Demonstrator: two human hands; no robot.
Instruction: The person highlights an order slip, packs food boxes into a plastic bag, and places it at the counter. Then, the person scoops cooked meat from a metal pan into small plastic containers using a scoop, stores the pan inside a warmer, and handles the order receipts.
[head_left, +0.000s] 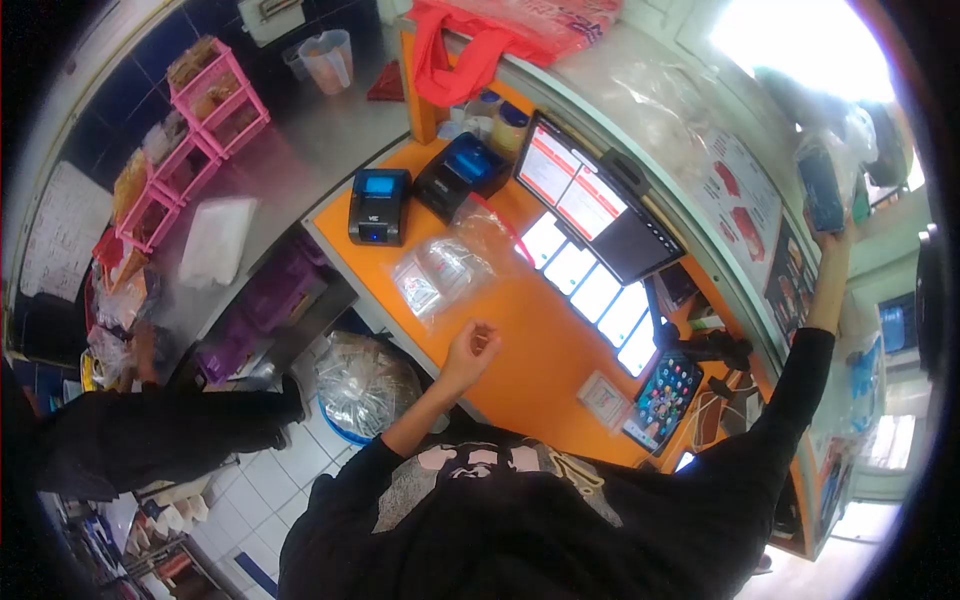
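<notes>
Fingers (486, 328) of the left hand (463, 362) were curled narrow above the tabletop (530, 360), seemingly empty. At far right, the right hand (836, 242) held the bagged blue pack (822, 185), which could fall if the thin plastic slid.

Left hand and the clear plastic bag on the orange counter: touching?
Apart. The head view shows bare orange counter between the left hand and the near edge of the clear plastic bag.
</notes>
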